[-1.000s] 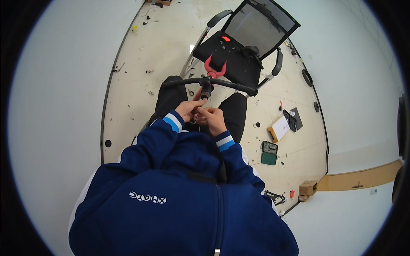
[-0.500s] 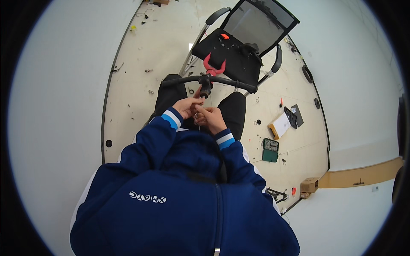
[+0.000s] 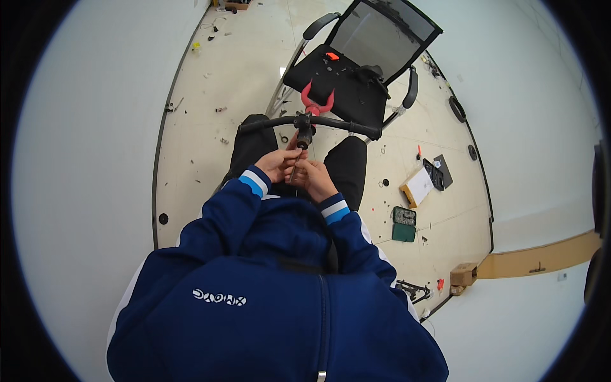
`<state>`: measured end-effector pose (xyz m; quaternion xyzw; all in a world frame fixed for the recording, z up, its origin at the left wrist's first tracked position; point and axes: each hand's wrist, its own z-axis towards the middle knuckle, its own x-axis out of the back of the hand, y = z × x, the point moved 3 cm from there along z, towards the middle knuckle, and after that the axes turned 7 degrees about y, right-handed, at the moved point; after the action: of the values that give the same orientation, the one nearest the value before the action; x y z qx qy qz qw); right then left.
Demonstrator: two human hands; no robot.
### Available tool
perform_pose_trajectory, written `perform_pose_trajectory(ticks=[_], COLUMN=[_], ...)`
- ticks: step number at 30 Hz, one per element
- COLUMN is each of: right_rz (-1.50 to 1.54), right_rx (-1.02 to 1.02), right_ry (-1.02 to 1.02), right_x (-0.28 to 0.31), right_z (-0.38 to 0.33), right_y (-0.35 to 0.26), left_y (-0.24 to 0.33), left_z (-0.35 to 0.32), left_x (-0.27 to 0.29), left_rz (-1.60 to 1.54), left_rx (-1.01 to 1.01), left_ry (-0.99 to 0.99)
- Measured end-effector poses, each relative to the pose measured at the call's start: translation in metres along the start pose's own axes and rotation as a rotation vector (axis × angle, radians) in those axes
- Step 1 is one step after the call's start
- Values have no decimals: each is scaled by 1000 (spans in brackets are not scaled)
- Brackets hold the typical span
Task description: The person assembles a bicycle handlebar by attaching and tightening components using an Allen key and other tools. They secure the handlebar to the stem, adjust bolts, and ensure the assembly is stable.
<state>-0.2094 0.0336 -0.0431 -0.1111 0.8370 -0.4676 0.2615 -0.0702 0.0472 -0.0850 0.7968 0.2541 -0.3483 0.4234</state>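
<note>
A black handlebar (image 3: 347, 125) spans above my knees, its stem (image 3: 305, 137) pointing toward me and a red fork (image 3: 317, 107) reaching away to the chair. My left hand (image 3: 277, 164) is closed at the near end of the stem, one finger running up along its side. Right beside it, my right hand (image 3: 316, 180) pinches a thin metal rod-like tool (image 3: 294, 170) whose upper end meets the stem's opening. The tool's exact kind is too small to make out, and the fingers partly cover it.
A black mesh chair (image 3: 337, 76) stands ahead, with an orange piece (image 3: 332, 56) and small parts on its seat. On the floor to the right lie a green case (image 3: 403, 232), a box with a white top (image 3: 417, 188) and a black tool case (image 3: 434, 175). Small parts are scattered at left.
My right hand has shifted slightly up against the left, and the thin tool now stands more upright at the stem's end. The handlebar has barely moved.
</note>
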Motion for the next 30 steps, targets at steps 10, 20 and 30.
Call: perform_pose_trajectory(ticks=[10,20,30], right_rz=[-200,-30,-206], right_rx=[62,4,88], right_ry=[109,-5,181], right_x=[0,5,2], right_z=[-2,0,-2], right_y=[-1,-1,0], left_y=[-8,-1,-5], left_z=[8,-7,10], left_x=[1,-14,-7], left_rz=[-6,-32,2], left_rx=[-105,47,-158], left_ry=[261,171,217])
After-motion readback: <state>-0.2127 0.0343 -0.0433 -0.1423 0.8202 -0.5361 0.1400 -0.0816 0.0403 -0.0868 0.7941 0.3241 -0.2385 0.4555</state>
